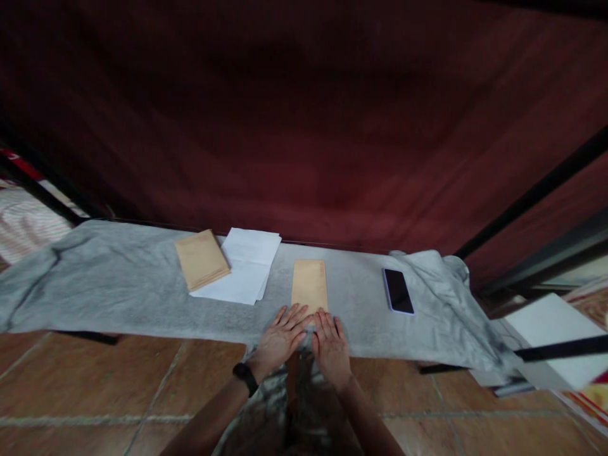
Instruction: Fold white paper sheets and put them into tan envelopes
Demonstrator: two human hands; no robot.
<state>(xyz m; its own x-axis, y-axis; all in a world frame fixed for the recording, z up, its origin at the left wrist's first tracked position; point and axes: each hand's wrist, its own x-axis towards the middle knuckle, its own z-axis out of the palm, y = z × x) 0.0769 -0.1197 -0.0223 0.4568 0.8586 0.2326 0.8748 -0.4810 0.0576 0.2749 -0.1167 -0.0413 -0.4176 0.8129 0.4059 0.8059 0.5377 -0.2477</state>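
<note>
Observed left hand [278, 342] and right hand [332, 354] spread flat on envelope [308, 284]. Noted, from hands: phone [399, 291] at two o'clock, stacked envelopes [201, 258] overlapping papers [249, 267] at ten.

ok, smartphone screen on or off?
Off, by its look: the smartphone screen, facing up over the gray cloth, is black with nothing lit.

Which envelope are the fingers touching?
The single envelope in the middle, its near end under the fingers; the other envelopes are stacked to the left, partly on white paper.
</note>
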